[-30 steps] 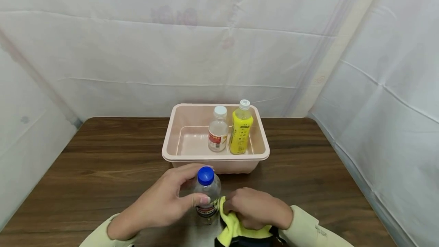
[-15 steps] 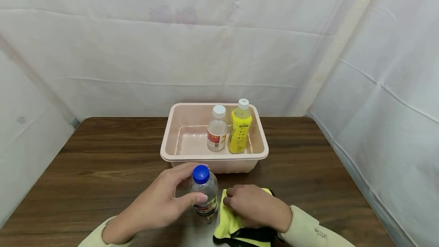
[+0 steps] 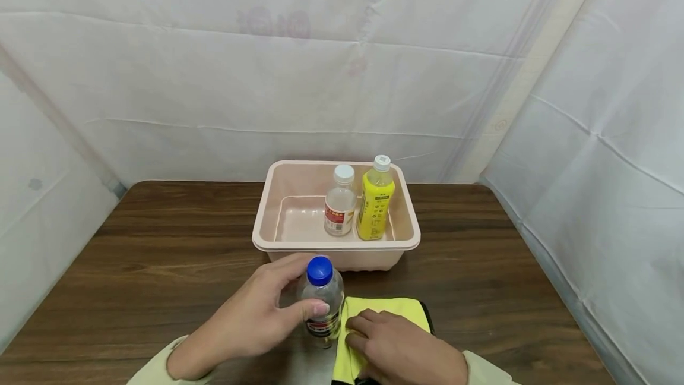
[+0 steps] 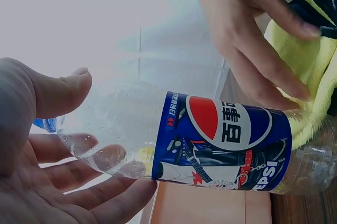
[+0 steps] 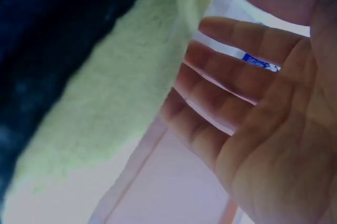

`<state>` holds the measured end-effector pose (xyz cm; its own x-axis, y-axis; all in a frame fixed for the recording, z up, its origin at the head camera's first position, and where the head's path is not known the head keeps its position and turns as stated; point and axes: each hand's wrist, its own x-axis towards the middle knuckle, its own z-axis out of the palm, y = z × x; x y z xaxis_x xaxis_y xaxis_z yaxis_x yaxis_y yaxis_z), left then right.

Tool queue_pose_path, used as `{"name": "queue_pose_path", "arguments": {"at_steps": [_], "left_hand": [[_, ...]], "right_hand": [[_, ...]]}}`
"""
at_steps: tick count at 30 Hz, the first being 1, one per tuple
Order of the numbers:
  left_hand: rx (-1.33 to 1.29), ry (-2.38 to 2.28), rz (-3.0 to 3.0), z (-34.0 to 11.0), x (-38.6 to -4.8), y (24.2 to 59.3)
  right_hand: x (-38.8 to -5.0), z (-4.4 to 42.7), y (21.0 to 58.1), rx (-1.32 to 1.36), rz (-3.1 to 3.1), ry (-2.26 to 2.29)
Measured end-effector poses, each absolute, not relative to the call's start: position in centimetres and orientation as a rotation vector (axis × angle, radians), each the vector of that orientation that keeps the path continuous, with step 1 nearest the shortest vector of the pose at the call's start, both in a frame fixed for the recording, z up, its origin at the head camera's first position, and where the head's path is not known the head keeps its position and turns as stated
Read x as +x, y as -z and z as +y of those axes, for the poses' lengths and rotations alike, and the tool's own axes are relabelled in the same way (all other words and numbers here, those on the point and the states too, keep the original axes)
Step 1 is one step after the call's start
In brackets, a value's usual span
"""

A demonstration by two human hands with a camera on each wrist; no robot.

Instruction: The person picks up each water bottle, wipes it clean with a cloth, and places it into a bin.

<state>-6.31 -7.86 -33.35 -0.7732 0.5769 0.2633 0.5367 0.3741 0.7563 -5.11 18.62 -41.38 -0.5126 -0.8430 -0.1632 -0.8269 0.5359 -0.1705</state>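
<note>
My left hand [image 3: 262, 311] holds a clear plastic soda bottle [image 4: 226, 145], thumb on one side and fingers round its upper part. The bottle has a blue cap [image 3: 319, 270] and a blue Pepsi label, and stands upright on the table in the head view. Just right of it lies a yellow cloth [image 3: 401, 306] with black edging, spread fairly flat. Over the cloth is my right hand [image 3: 403, 343], its fingers loosely extended. In the right wrist view the palm is bare, with the fingertips [image 5: 197, 50] against or close to the cloth's edge.
Behind my hands stands a pale pink plastic basin [image 3: 291, 246]. Inside it are a clear bottle [image 3: 339, 207] with a white cap and red-white label, and a yellow-labelled bottle [image 3: 376, 207]. The brown wooden table [image 3: 160, 254] backs onto white sheeting [image 3: 240, 88].
The right hand has let go of the bunched cloth, and its fingers have loosened. The cloth now lies flatter, spread further away from me. The left hand and its bottle hardly move.
</note>
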Motion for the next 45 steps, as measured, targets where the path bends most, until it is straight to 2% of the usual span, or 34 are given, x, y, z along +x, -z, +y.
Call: {"name": "queue_pose_path", "arguments": {"at_steps": [10, 17, 45], "left_hand": [[1.064, -1.385, 2.565, -7.8, -6.3, 33.5], [1.071, -1.393, 2.567, -7.8, -6.2, 33.6], [1.115, -1.399, 2.597, -7.5, -6.1, 33.7]], "right_hand": [[-3.3, 20.2, 39.1, -1.334, 2.817, 0.043], [-3.0, 20.7, 37.3, -1.172, 2.911, 0.025], [-6.1, 23.7, 35.3, -0.939, 3.171, 0.048]]}}
